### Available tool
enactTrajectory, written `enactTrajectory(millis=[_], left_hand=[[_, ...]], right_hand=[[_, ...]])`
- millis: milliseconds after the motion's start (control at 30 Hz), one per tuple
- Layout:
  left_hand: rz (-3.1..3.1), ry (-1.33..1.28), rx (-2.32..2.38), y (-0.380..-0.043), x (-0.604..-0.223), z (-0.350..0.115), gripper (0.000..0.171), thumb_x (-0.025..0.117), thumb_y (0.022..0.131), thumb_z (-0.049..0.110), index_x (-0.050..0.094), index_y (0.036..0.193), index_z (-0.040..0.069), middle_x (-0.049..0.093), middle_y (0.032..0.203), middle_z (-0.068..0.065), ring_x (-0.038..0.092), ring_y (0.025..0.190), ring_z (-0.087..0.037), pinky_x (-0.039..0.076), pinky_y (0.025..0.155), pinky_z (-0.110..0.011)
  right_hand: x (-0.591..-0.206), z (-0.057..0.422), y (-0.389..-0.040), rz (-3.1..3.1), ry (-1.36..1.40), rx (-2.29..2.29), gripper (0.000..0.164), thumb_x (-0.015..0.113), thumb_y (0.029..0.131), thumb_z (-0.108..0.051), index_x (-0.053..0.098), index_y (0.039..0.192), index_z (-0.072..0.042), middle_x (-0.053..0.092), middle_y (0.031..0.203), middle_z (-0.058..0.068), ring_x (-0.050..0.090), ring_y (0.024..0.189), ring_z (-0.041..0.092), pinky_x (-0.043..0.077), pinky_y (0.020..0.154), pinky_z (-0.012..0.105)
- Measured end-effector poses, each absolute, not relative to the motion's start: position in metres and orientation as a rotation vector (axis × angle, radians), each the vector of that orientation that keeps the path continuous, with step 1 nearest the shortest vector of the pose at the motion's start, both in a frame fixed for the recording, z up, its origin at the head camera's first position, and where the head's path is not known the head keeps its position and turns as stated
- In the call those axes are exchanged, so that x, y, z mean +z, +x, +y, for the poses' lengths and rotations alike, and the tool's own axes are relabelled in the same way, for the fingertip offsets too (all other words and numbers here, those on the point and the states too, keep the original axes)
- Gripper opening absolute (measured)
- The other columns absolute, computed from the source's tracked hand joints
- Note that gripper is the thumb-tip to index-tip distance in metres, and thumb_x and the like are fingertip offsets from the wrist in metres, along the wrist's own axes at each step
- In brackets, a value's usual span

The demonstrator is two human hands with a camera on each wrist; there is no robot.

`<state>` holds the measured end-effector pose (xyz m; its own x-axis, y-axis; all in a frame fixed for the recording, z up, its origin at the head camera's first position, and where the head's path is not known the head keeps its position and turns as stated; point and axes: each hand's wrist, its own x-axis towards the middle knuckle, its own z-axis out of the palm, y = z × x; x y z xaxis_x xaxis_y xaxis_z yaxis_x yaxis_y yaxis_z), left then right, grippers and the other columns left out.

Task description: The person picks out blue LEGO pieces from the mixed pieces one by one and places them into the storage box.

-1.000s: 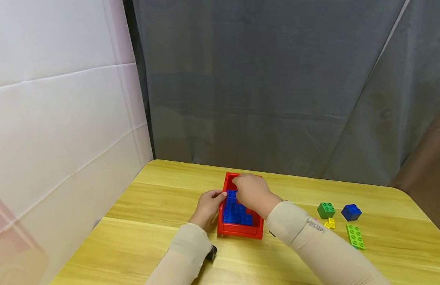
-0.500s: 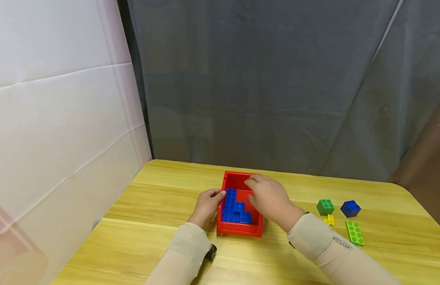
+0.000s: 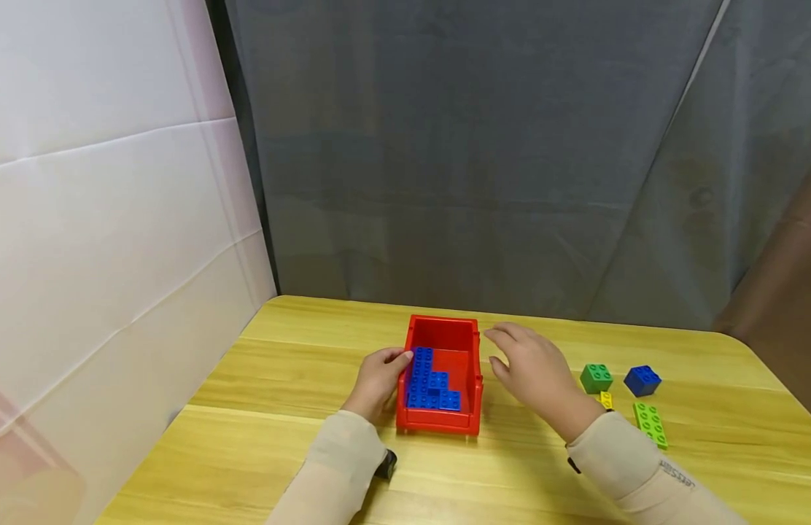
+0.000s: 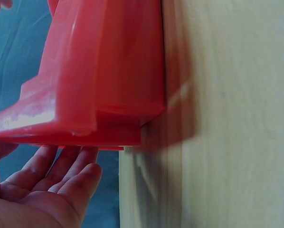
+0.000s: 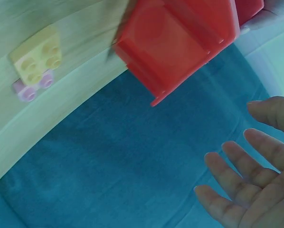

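A red plastic bin [image 3: 438, 421] stands on the table with blue building bricks inside, a long one [image 3: 420, 375] along its left wall and smaller ones [image 3: 450, 401] beside it. My left hand [image 3: 377, 380] holds the left wall, thumb over the rim; in the left wrist view the fingers [image 4: 47, 178] lie against the outside of the bin [image 4: 118, 57]. To the right of the bin, my right hand [image 3: 537, 368] hovers with spread, slightly bent fingers, holding nothing. Its fingers [image 5: 230, 173] show bare in the right wrist view.
Right of the right hand lie loose bricks: green [image 3: 597, 378], blue [image 3: 642, 380], lime [image 3: 650, 423] and yellow [image 3: 605, 399]. A pink brick [image 5: 28, 91] shows under the yellow one in the right wrist view. A grey curtain [image 3: 432, 182] hangs behind the table [image 3: 274, 415].
My right hand has moved from inside the bin out over its right wall, towards the loose bricks, uncovering the blue bricks. The left hand keeps its hold on the bin.
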<state>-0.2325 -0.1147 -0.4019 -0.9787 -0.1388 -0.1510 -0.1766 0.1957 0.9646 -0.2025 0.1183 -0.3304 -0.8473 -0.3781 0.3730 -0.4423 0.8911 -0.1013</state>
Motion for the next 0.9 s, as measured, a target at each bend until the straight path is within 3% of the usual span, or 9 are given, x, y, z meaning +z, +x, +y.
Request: enactTrajectory(millis=[533, 900], left_hand=[[2.397, -0.317, 1.951, -0.230, -0.401, -0.118, 0.036, 0.057, 0.098, 0.023, 0.061, 0.125, 0.000, 0.060, 0.125, -0.018, 0.054, 0.117, -0.034, 0.044, 0.102, -0.049], [2.395, -0.303, 1.959, -0.230, -0.401, -0.120, 0.036, 0.057, 0.098, 0.023, 0.061, 0.125, -0.001, 0.061, 0.124, -0.018, 0.055, 0.117, -0.034, 0.043, 0.103, -0.049]], right_hand=[[-0.342, 0.163, -0.193, -2.806, 0.445, 0.372, 0.059, 0.073, 0.085, -0.017, 0.050, 0.137, -0.005, 0.046, 0.139, 0.023, 0.047, 0.123, 0.044, 0.041, 0.097, 0.062], [-0.347, 0.197, -0.192, -2.836, 0.320, 0.379, 0.059, 0.071, 0.086, -0.015, 0.048, 0.138, -0.002, 0.043, 0.139, 0.026, 0.043, 0.123, 0.049, 0.040, 0.096, 0.065]])
